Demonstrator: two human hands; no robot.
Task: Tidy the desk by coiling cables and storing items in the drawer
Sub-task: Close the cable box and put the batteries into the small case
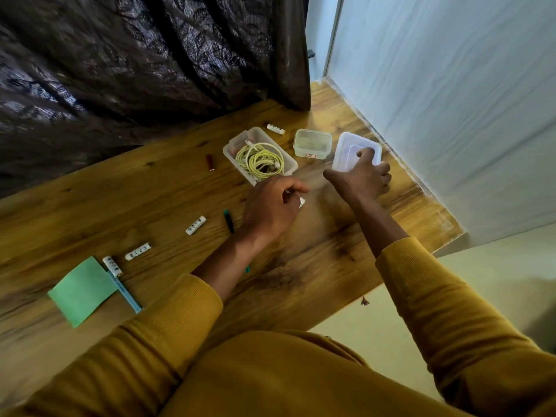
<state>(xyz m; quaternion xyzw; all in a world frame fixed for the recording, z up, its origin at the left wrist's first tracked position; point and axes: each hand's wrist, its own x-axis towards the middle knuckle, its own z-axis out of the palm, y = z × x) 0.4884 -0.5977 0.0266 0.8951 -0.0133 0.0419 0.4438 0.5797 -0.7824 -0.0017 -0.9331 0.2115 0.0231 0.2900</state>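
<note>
Right hand [362, 176] gripping lid [349, 152], left hand [270, 206] curled

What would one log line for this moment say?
right hand: grips lid | left hand: curled on small white item, unclear | cable: coiled in tub | batteries: loose on desk
</note>
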